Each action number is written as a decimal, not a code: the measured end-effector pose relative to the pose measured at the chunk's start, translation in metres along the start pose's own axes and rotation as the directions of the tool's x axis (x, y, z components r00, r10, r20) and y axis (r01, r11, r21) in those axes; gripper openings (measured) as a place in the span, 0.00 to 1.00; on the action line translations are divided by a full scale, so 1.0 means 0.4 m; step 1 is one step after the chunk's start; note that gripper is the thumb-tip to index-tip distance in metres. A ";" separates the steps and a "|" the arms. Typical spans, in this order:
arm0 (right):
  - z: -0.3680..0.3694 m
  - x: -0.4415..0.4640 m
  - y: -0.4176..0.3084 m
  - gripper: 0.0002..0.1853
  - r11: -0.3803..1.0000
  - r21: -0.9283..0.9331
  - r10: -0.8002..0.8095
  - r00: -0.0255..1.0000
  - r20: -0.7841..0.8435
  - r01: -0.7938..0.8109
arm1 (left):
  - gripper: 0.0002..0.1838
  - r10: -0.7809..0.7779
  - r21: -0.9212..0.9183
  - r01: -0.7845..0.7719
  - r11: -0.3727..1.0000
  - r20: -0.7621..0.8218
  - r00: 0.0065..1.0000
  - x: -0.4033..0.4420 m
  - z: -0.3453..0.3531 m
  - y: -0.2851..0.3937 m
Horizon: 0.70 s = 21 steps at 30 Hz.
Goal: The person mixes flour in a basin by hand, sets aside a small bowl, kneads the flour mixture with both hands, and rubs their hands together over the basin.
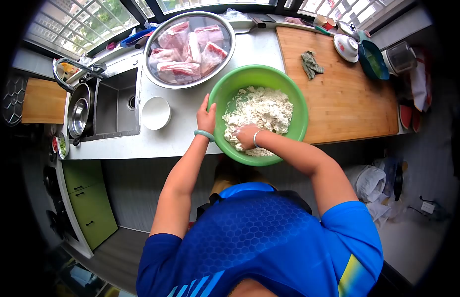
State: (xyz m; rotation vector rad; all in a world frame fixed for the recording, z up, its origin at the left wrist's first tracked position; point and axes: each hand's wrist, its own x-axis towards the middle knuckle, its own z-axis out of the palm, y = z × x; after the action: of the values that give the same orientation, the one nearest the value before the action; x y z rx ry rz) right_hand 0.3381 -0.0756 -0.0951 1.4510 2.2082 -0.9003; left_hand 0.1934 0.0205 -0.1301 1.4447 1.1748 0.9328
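Observation:
A large green basin (300, 106) stands at the counter's front edge, holding shaggy, crumbly dough (262, 109) with loose floury bits. At the basin's left side my left hand (206, 119) grips the rim, a pale green bangle on its wrist. Inside the basin, my right hand (247, 135) is pushed into the near left part of the dough. Its flour-dusted fingers look curled and are partly buried. A white bowl (156, 113) sits left of the basin. Behind it, a big metal bowl (150, 69) holds several pieces of raw ribs (173, 37) under what looks like a clear cover.
To the right lies a wooden board (349, 109) with a crumpled green cloth (311, 65). A lidded white bowl (346, 47) and a teal container (373, 59) stand at its far right. On the left is a sink (116, 101) with metal pans (80, 116).

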 end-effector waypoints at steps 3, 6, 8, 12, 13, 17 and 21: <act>0.016 -0.136 0.034 0.24 0.990 -0.106 -0.088 0.993 0.082 0.096 | 0.24 -0.020 0.014 0.019 1.000 0.040 0.999 -0.010 -0.004 0.011; 0.060 -0.142 0.072 0.23 0.989 -0.125 -0.046 0.972 0.230 0.076 | 0.24 -0.057 -0.046 0.059 0.997 0.041 0.998 -0.010 0.004 0.012; 0.161 -0.071 0.096 0.21 0.997 -0.057 -0.058 0.993 -0.101 0.052 | 0.24 0.069 0.049 -0.067 0.997 -0.030 0.997 -0.014 0.009 0.005; 0.087 0.072 0.076 0.16 0.985 0.148 0.119 0.963 -0.242 -0.084 | 0.24 -0.036 0.090 0.039 0.995 -0.028 0.999 -0.038 0.001 0.056; 0.001 0.069 0.060 0.17 0.988 0.114 0.126 0.971 -0.202 -0.104 | 0.24 -0.078 0.089 0.078 0.993 -0.004 0.997 -0.034 0.000 0.074; -0.046 0.126 0.114 0.22 0.927 0.233 0.362 0.869 -0.338 -0.295 | 0.24 -0.047 0.104 0.044 0.994 0.031 0.998 -0.027 -0.006 0.060; -0.126 0.042 0.202 0.19 0.789 0.446 0.569 0.776 -0.273 -0.421 | 0.23 0.069 0.137 -0.068 0.988 -0.004 0.998 -0.016 0.003 0.026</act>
State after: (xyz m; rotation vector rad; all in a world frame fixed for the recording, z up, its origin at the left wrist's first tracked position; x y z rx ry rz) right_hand 0.4073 -0.0079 -0.0937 2.4491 1.7633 -0.9036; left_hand 0.1952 0.0138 -0.1201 1.6005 1.2224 0.9209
